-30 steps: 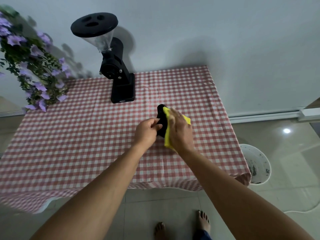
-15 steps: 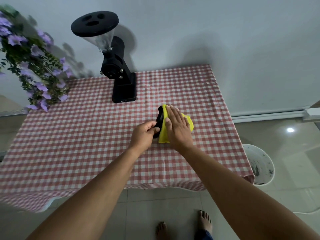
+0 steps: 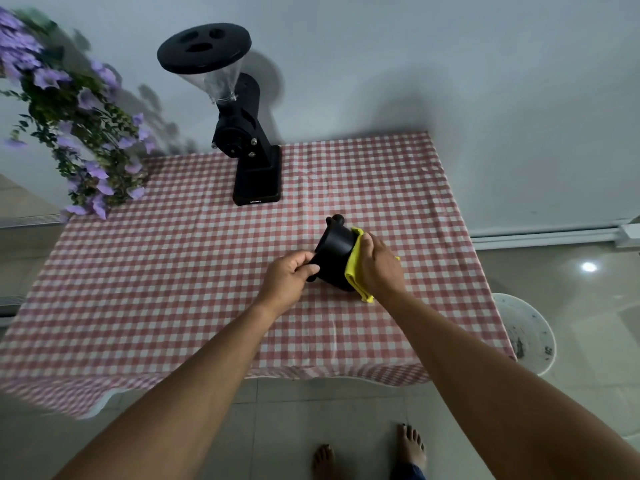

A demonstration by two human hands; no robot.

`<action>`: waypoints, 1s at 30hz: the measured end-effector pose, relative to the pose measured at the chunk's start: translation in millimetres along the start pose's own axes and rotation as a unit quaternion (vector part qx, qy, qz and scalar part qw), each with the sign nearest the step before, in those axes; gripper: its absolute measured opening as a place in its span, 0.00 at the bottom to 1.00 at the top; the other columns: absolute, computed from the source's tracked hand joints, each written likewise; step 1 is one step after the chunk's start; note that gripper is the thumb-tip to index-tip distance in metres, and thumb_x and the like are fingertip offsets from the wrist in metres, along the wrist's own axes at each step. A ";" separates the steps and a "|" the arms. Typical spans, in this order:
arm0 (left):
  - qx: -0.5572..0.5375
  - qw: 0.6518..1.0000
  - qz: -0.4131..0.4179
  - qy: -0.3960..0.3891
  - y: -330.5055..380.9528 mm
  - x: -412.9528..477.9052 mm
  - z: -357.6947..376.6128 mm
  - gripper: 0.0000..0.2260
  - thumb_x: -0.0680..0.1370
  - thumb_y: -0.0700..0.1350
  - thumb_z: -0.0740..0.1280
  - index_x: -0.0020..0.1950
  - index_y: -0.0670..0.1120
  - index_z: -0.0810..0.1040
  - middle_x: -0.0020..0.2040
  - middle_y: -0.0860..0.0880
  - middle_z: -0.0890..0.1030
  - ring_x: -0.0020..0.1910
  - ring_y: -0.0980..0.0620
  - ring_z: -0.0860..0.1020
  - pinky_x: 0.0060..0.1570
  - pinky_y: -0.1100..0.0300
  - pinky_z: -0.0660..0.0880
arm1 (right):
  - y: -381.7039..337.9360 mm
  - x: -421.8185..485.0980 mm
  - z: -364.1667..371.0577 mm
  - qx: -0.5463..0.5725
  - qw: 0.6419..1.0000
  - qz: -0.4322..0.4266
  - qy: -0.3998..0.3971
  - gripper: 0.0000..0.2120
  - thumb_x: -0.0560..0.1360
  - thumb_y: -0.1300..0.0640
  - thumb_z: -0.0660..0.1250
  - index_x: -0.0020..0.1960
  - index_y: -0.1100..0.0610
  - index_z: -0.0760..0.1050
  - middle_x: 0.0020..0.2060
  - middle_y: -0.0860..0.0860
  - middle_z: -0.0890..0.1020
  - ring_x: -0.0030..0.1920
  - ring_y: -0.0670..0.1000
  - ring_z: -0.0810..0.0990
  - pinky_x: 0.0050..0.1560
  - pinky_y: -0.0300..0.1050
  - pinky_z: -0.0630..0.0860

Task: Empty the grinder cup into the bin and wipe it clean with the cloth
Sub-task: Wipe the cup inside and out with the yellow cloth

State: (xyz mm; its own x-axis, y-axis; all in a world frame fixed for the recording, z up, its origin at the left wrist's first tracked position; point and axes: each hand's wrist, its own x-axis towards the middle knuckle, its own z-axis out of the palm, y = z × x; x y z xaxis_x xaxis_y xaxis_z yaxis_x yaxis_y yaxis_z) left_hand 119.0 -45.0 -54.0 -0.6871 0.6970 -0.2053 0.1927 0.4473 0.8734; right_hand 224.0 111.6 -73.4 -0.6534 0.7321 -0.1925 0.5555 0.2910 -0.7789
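The black grinder cup (image 3: 335,252) is tipped on its side above the checked tablecloth (image 3: 173,289), its mouth turned to the right. My left hand (image 3: 289,278) grips its handle end. My right hand (image 3: 379,266) presses the yellow cloth (image 3: 356,271) against the cup's open mouth, covering the opening; the inside of the cup is hidden. The white bin (image 3: 530,336) stands on the floor to the right of the table, with dark specks on its inner wall.
A black coffee grinder (image 3: 242,133) with a clear hopper stands at the back of the table against the wall. Purple flowers (image 3: 69,126) hang over the back left corner. My bare feet (image 3: 370,452) are on the tiled floor below the table's front edge.
The cup has turned so that its black side wall now faces me, where earlier it was mostly hidden. My right hand with the cloth has shifted around its mouth.
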 end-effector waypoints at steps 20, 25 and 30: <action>-0.032 0.994 -0.060 0.085 27.4 4.1 18.7 0.05 0.81 0.46 0.68 0.50 0.54 0.84 0.46 0.53 0.86 0.48 0.50 0.85 0.52 0.46 0.83 | -28.3 -20.3 24.7 0.019 0.981 -0.180 0.066 0.23 0.83 0.48 0.47 0.73 0.53 0.69 0.74 0.49 0.69 0.76 0.46 0.62 0.76 0.50 0.57; -0.059 0.995 -0.062 0.054 17.2 1.3 12.9 0.05 0.81 0.43 0.68 0.52 0.51 0.84 0.48 0.51 0.87 0.49 0.49 0.85 0.52 0.48 0.84 | -15.3 -27.5 25.3 -0.012 0.980 -0.190 0.064 0.22 0.84 0.49 0.49 0.74 0.54 0.67 0.75 0.49 0.67 0.77 0.47 0.60 0.77 0.47 0.53; -0.060 0.995 -0.054 0.052 17.9 2.1 12.3 0.06 0.81 0.43 0.68 0.55 0.48 0.85 0.48 0.53 0.87 0.48 0.53 0.85 0.50 0.56 0.82 | -37.1 -14.9 32.6 -0.001 0.978 -0.199 0.062 0.21 0.84 0.53 0.49 0.73 0.56 0.68 0.75 0.50 0.67 0.77 0.46 0.59 0.77 0.48 0.53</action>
State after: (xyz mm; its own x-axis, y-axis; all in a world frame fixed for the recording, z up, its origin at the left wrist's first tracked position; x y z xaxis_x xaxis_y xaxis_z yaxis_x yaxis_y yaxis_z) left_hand 129.6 -28.6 -44.3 -0.7699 0.5830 -0.2597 0.0330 0.4427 0.8961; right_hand 196.4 69.8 -61.1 -0.7510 0.6297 0.1986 0.2718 0.5689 -0.7762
